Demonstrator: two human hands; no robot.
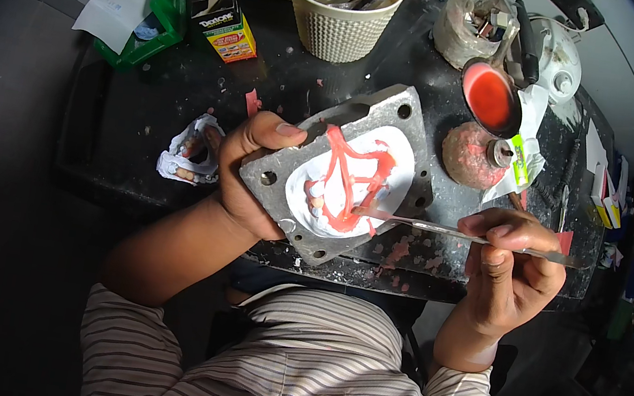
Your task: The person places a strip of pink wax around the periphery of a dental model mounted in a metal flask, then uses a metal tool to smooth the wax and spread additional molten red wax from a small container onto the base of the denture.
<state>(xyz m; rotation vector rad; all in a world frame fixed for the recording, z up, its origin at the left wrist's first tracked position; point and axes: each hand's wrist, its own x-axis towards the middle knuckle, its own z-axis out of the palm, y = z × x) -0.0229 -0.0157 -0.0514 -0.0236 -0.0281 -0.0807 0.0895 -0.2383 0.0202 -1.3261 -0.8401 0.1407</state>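
Observation:
My left hand (240, 174) grips a grey metal dental flask half (383, 111) by its left side, holding it tilted above the table. White plaster (400, 146) fills the flask, with a few tooth shapes in it. Strips of pink-red wax (381, 167) run across the plaster in a branching pattern. In my right hand (510, 268), pinched between thumb and fingers, is a thin metal wax spatula (429, 227). Its tip touches or hovers just over the wax near the lower part of the plaster; I cannot tell which.
A plaster dental cast (194, 153) lies left on the black table (186, 88). Right stand a wax-stained round burner (472, 157), a dish of red wax (489, 97) and a plastic bag (465, 32). Behind are a tool basket (340, 33), a small box (231, 31) and a green tray (167, 7).

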